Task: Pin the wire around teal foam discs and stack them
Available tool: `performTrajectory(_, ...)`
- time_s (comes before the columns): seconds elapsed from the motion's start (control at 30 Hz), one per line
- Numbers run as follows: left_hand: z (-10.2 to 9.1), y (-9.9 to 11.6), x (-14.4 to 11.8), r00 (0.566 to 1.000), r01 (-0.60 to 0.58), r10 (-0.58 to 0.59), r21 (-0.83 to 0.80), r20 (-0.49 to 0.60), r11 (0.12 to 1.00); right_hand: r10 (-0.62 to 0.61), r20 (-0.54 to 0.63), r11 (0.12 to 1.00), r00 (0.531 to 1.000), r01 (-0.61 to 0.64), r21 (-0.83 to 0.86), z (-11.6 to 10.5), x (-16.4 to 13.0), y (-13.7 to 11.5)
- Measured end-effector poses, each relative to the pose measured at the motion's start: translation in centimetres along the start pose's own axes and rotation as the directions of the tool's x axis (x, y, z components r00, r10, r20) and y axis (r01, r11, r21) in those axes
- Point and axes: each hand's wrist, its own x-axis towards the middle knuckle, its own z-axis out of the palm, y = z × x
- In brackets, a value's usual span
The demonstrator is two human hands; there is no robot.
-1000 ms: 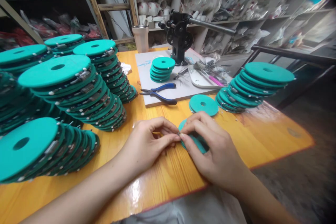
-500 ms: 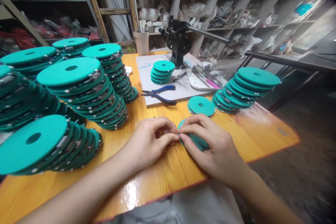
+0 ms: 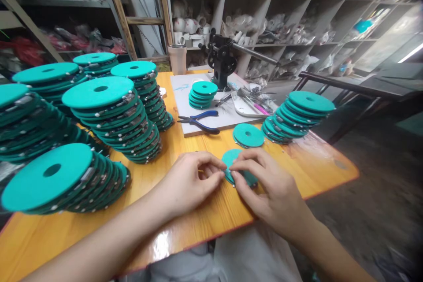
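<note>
Wooden table (image 3: 185, 224), shelving behind. Left hand (image 3: 185, 183) pinches at the near-left edge of a teal disc (image 3: 233, 158); right hand (image 3: 267, 189) grips that disc from above. Since a second ago the disc has tipped up slightly, edge toward the left fingertips; otherwise unchanged. Disc round, no long axis. Pliers (image 3: 198, 121) lie beyond both hands.

Both forearms are bare, coming into the frame from the lower left and the lower right with no sleeve showing on either. The left hand (image 3: 188, 183) and the right hand (image 3: 271, 194) wear no gloves, and the nails are short and plain. At the bottom centre of the frame, light grey cloth covers the person's lap (image 3: 244, 260).
</note>
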Motion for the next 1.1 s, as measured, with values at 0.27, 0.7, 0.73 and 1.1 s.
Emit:
performTrajectory(0.27, -0.2, -0.5, -0.5, 0.913, -0.402, 0.39, 0.413, 0.116, 0.817, 0.151, 0.207, 0.98, 0.966, -0.119, -0.162, -2.4, -2.0, 1.5)
performTrajectory(0.7, 0.1, 0.1, -0.5, 0.82, -0.563, 0.502, 0.539, 0.274, 0.626, 0.251, 0.073, 0.927, 0.965, -0.262, 0.269, -2.2, -1.9, 2.5)
performTrajectory(0.73, 0.1, 0.3, -0.5, 0.816, -0.568, 0.506, 0.542, 0.278, 0.619, 0.199, 0.073, 0.95, 0.977, -0.211, 0.231, -2.4, -1.7, 2.5)
performTrajectory(1.1, -0.2, 2.0, 0.8, 0.745, -0.612, 0.657, 0.505, 0.112, 0.608, 0.132, 0.181, 0.986, 0.974, -0.148, 0.075, -2.7, -0.9, 2.5)
